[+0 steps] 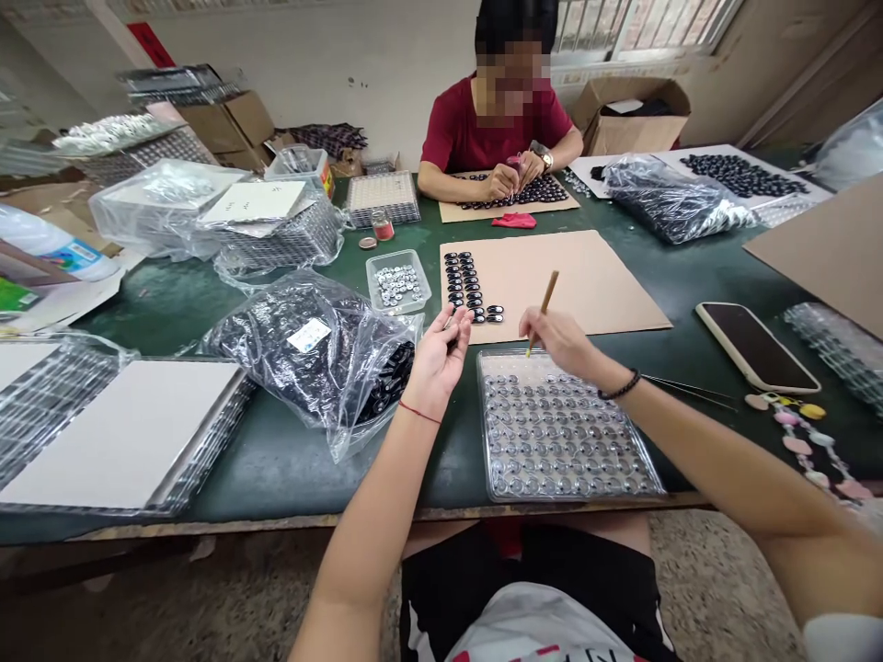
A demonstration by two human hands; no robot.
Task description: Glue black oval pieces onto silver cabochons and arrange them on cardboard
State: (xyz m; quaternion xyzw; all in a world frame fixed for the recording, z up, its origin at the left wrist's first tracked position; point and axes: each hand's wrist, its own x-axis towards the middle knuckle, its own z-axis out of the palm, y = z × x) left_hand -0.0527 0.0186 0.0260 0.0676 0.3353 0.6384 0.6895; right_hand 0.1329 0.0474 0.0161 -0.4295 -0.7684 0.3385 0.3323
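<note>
My left hand (441, 354) is raised over the table edge, fingers curled round a small dark oval piece. My right hand (556, 338) pinches a thin brown stick (543, 308) whose tip touches the far edge of a clear plastic tray (562, 432) full of small round pieces. Just beyond my hands lies a brown cardboard sheet (572, 276) with rows of dark oval pieces (465, 285) at its left end.
A plastic bag of dark pieces (310, 354) lies left of my hand, and a small clear box of shiny pieces (398, 282) behind it. A phone (755, 347) and tweezers (690, 390) are right. Across the green table a person in red works on another cardboard (510, 198).
</note>
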